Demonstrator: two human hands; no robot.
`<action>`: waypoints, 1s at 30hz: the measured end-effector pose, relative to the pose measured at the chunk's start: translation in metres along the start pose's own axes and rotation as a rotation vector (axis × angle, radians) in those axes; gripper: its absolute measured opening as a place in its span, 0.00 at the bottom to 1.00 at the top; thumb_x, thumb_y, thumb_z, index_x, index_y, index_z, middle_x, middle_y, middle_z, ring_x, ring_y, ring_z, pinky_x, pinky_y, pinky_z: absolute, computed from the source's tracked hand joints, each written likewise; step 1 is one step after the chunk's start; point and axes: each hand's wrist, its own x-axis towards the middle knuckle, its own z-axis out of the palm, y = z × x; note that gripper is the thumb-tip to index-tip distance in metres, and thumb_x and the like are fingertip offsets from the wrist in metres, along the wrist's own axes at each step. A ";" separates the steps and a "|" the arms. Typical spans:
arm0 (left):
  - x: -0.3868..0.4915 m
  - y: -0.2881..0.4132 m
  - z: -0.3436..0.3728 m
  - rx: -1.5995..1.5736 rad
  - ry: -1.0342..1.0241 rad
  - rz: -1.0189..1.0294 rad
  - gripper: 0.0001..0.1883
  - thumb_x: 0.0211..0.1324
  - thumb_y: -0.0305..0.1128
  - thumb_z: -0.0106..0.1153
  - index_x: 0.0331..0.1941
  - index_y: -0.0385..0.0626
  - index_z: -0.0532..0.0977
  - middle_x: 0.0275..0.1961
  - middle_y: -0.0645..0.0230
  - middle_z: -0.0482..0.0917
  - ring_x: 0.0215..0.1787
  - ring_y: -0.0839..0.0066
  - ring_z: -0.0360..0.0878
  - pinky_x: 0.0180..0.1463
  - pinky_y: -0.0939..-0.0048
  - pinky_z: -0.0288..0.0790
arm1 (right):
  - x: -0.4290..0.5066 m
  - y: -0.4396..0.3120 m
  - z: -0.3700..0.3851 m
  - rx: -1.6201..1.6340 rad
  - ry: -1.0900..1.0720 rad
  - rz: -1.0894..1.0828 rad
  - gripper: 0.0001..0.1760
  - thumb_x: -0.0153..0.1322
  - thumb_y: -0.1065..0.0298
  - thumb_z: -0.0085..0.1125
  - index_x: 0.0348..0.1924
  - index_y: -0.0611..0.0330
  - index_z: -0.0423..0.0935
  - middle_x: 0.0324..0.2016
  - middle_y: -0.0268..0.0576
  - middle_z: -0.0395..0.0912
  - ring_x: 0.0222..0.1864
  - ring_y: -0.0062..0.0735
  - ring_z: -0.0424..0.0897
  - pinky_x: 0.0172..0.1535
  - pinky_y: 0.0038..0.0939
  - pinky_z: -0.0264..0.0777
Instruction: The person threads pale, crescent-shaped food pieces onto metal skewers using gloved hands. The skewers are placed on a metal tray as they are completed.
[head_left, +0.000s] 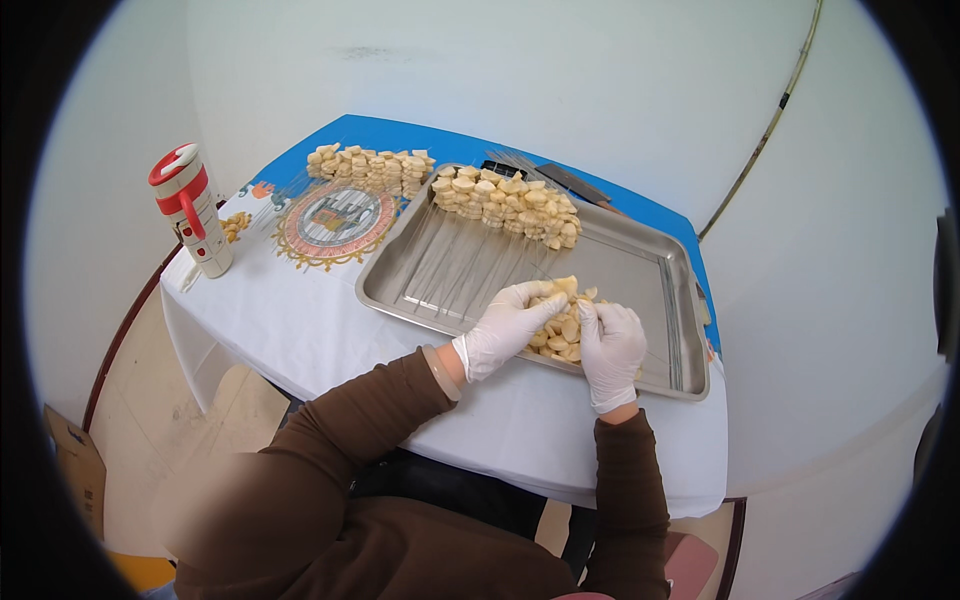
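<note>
My left hand (510, 322), in a white disposable glove, pinches pale yellow slices (562, 286) over the near part of a metal tray (367, 289). A thin skewer seems to run through them. My right hand (611, 341), gloved too, is close beside it, its fingertips at the slices; what it grips is partly hidden. Beneath both hands lies a heap of loose pale slices (559, 334). Along the tray's far left side, filled skewers (502, 202) lie side by side, their bare ends towards me. Bare thin skewers (673, 322) lie along the tray's right side.
More filled skewers (371, 166) lie on the table left of the tray. A red and white tumbler (193, 214) stands at the left edge by some small yellow pieces (236, 225). Behind the tray are a cleaver (571, 182) and a black object (502, 168). A wall borders the table's far side.
</note>
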 end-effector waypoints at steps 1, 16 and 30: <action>-0.001 0.001 0.000 0.022 -0.019 -0.016 0.21 0.73 0.37 0.58 0.62 0.35 0.75 0.54 0.66 0.82 0.54 0.82 0.80 0.57 0.77 0.75 | 0.000 0.000 0.000 0.017 -0.013 -0.006 0.10 0.72 0.63 0.66 0.28 0.56 0.81 0.22 0.40 0.75 0.27 0.46 0.74 0.34 0.41 0.69; 0.001 -0.001 0.002 -0.006 0.010 0.045 0.25 0.74 0.40 0.57 0.68 0.40 0.69 0.50 0.74 0.79 0.52 0.87 0.75 0.57 0.81 0.72 | 0.009 0.016 -0.012 -0.049 0.038 -0.033 0.06 0.75 0.69 0.60 0.34 0.59 0.79 0.26 0.45 0.74 0.32 0.48 0.73 0.37 0.44 0.68; 0.011 -0.014 -0.004 -0.046 0.080 0.168 0.24 0.73 0.23 0.48 0.70 0.44 0.60 0.66 0.61 0.72 0.62 0.76 0.75 0.64 0.76 0.70 | 0.014 0.036 -0.032 0.014 0.242 0.202 0.07 0.78 0.68 0.58 0.43 0.61 0.81 0.34 0.44 0.82 0.37 0.45 0.80 0.43 0.39 0.72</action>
